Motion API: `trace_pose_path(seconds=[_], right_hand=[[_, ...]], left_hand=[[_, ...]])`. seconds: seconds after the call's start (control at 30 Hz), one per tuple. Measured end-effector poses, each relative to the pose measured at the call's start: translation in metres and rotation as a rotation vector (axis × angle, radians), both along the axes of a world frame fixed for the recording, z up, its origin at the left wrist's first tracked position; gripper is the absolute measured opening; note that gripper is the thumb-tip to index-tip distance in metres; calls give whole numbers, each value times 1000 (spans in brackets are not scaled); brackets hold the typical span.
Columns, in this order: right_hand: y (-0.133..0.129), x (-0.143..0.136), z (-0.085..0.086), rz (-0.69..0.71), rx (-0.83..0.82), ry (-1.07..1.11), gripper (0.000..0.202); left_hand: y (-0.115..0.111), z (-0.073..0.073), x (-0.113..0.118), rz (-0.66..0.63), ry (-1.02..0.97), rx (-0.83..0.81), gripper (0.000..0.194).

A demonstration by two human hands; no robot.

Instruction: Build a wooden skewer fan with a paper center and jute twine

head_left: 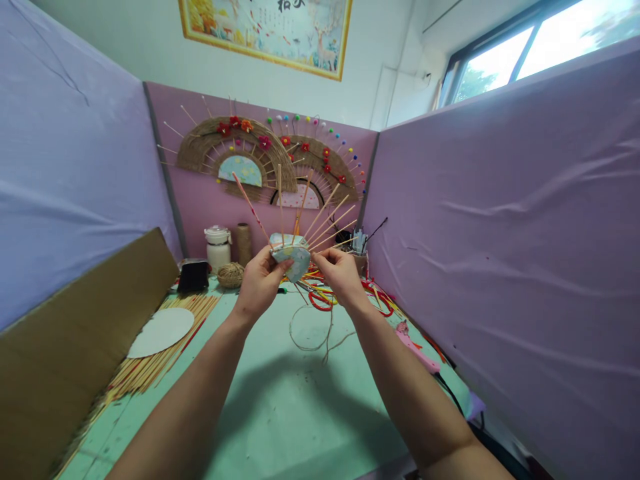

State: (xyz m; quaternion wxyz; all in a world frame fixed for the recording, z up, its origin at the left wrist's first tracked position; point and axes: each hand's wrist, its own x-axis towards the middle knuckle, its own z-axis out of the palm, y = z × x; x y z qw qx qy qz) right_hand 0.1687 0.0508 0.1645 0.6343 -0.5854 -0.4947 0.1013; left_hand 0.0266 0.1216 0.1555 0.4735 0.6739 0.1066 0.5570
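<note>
My left hand (261, 280) is closed on a light blue patterned disc (295, 257), thumb on its near face. Several thin wooden sticks (325, 220) fan upward and to the right from the disc. At the disc's right edge, the thumb and fingers of my right hand (339, 270) are pinched together; what lies between them is too small to make out, though it may be twine. A loose length of twine (310, 348) hangs or lies in loops below the disc.
Wooden sticks (155, 367) and a white oval board (163, 331) lie left, beside a cardboard panel (75, 347). A twine ball (231, 275) and white jar (218, 248) stand behind. Red-handled scissors (320, 301) and a pink glue gun (419, 351) lie right. Finished fans (235, 153) hang behind.
</note>
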Motion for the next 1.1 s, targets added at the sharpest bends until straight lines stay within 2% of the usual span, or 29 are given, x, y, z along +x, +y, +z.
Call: trace_pose_path(seconds=[0.1,0.2,0.3,0.43,0.5,0.57,0.73,0.87,1.1], right_hand=[[0,1,-6,15,-27,-35,29],[-2,3,-15,29,-58,-90,32],[-9,4,-23,-34,-46,-136,27],[-19,-4,-23,-195,149,-283,21],[-23,-12,-19,-241,269,-442,20],[-25,-21,-13,-259,321,-581,22],[-21,-38,-3,-261,284,-794,33],[-14,-41,-2,-224,284,-858,33],[-13,-42,-2,-243,290,-881,33]], left_hand=[[1,0,1,14,-64,-75,33],[4,2,1,0,-183,-222,35],[10,3,0,-24,-264,-366,38],[14,2,0,-46,-299,-423,38],[13,1,1,-47,-289,-416,39],[11,-1,4,-42,-269,-397,39],[6,-6,7,-4,-197,-241,34],[0,-5,6,26,-154,-133,31],[-6,-3,3,112,-76,-21,28]])
